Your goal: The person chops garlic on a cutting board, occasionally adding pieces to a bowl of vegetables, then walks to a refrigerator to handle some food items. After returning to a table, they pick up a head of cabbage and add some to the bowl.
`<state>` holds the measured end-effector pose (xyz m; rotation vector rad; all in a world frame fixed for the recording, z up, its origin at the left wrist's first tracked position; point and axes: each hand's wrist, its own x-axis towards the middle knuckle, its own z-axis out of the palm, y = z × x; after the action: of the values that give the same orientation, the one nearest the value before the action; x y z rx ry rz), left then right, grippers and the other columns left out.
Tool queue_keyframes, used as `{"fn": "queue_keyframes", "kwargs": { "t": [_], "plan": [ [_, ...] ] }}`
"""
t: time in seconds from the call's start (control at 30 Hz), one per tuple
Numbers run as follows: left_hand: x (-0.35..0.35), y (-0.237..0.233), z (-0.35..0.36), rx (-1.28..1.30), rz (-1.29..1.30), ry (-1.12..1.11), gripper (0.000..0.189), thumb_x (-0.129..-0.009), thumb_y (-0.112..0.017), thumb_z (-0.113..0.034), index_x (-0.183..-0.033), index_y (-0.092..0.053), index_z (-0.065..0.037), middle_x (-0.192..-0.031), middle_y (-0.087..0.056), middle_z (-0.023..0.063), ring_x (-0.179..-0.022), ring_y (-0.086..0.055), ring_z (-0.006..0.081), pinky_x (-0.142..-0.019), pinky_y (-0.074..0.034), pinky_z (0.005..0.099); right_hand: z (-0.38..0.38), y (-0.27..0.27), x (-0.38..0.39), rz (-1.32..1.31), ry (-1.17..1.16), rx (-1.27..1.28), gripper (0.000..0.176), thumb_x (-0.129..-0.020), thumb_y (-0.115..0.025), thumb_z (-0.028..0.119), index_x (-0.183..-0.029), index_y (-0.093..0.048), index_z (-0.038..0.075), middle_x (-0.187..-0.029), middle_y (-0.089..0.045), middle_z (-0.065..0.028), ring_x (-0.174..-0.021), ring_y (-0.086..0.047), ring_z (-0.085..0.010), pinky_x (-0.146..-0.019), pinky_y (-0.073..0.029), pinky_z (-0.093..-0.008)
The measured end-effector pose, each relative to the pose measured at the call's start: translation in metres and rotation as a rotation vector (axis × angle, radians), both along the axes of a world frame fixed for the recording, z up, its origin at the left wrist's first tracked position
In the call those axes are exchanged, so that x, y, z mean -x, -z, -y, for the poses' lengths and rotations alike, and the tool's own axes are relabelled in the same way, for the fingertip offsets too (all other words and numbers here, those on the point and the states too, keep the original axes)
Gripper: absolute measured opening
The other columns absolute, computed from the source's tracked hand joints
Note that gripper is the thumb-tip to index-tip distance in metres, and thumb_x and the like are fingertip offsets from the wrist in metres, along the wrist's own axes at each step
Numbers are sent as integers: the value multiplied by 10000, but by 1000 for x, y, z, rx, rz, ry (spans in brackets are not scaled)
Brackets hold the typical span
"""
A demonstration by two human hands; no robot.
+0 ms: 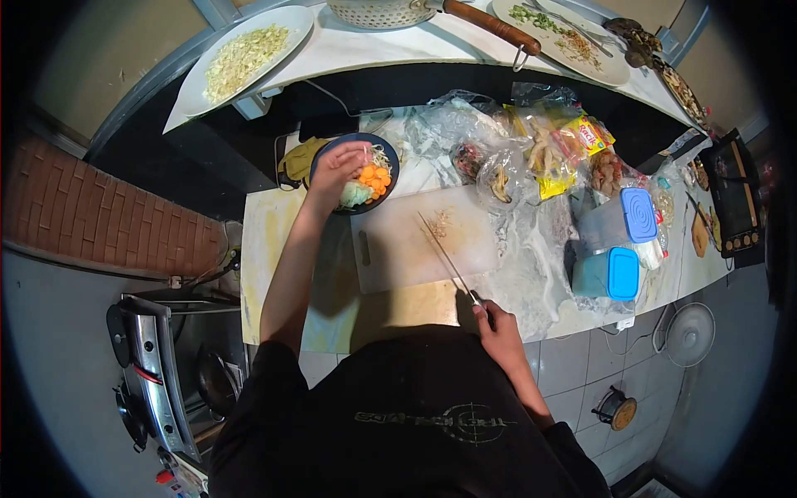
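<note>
Over the dark plate (384, 196) is my left hand (339, 170), its fingers bent and held together; what they hold, if anything, is too small to name. Orange carrot slices (374, 179), a pale green heap (355, 194) and whitish shreds (381, 155) lie on that plate. My right hand (498, 326) is closed around the handle of a knife (448, 261). The blade slants over a white cutting board (390, 249), its tip beside small brownish chopped bits (442, 222).
Plastic bags of food (544, 153) and two blue-lidded containers (606, 272) (618, 222) stand right of the board. On the raised shelf are a plate of chopped pale vegetable (246, 62), a colander (382, 12) and another plate (564, 41). A stove (154, 373) is lower left.
</note>
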<state>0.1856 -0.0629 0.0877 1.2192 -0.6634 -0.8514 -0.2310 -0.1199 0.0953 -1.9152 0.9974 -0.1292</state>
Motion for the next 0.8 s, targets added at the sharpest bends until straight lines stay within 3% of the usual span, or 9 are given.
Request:
{"fn": "queue_keyframes", "kwargs": {
  "t": [0.3, 0.37, 0.4, 0.47, 0.5, 0.57, 0.67, 0.77, 0.8],
  "plan": [
    [62, -2, -24, 79, -272, 39, 114, -966, -615, -98, -1073, -622, -59, -1009, -676, 26, -968, -635, 108, -890, -502, 252, -3, 2, 1, 14, -28, 4, 325, -978, -571, 293, -901, -598, -22, -600, -543, -245, -546, -560, -411, -522, -405, -439],
    [77, 0, -26, -123, 252, -102, 63, -951, -626, -94, -1003, -652, -70, -976, -677, 32, -953, -632, 105, -856, -498, 250, -4, 2, 3, 8, -20, 11, 320, -977, -574, 289, -903, -599, -21, -599, -542, -245, -547, -559, -412, -523, -405, -439],
    [80, 1, -28, -120, 250, -102, 63, -951, -626, -94, -1003, -652, -70, -976, -677, 32, -953, -632, 105, -856, -498, 250, -3, 3, 3, 15, -18, 15, 318, -977, -574, 288, -905, -601, -21, -596, -540, -243, -546, -559, -412, -524, -406, -437],
    [81, 7, -35, -422, 664, -187, 58, -910, -644, -103, -951, -674, -75, -939, -683, 66, -910, -645, 176, -836, -501, 301, -2, 3, 3, 26, -21, 21, 316, -976, -574, 287, -908, -603, -20, -593, -539, -242, -545, -558, -413, -524, -406, -436],
    [70, 11, -37, -422, 665, -190, 58, -910, -644, -103, -951, -674, -75, -939, -683, 66, -910, -645, 176, -836, -501, 301, -2, 2, 3, 12, -25, 14, 314, -976, -574, 286, -914, -607, -20, -590, -538, -240, -543, -558, -411, -523, -406, -435],
    [32, 26, -43, -320, 1199, -441, 91, -896, -644, -98, -966, -679, -51, -883, -652, 98, -857, -625, 229, -815, -486, 317, -4, 3, 6, -7, -36, 2, 311, -976, -574, 284, -921, -611, -20, -586, -537, -238, -541, -558, -410, -521, -405, -433],
    [-8, 35, -46, -628, 1348, -500, 146, -852, -657, -97, -984, -683, -40, -932, -649, 142, -899, -619, 319, -859, -485, 391, -4, 4, 5, 18, -42, 14, 313, -977, -572, 285, -917, -610, -20, -581, -537, -235, -539, -558, -407, -522, -406, -433],
    [-21, 36, -39, -671, 1297, -492, 173, -835, -655, -96, -992, -684, -30, -995, -648, 158, -973, -613, 347, -894, -476, 431, -7, 5, 6, -4, -30, -14, 321, -977, -571, 294, -918, -612, -19, -586, -544, -236, -541, -565, -403, -524, -408, -436],
    [-27, 39, -34, -668, 1304, -489, 173, -835, -655, -96, -992, -684, -30, -995, -648, 158, -973, -613, 347, -894, -476, 431, -8, 6, 6, 14, -21, -15, 333, -986, -563, 292, -904, -599, -29, -576, -510, -203, -523, -488, -315, -522, -386, -407]
  ]
}}
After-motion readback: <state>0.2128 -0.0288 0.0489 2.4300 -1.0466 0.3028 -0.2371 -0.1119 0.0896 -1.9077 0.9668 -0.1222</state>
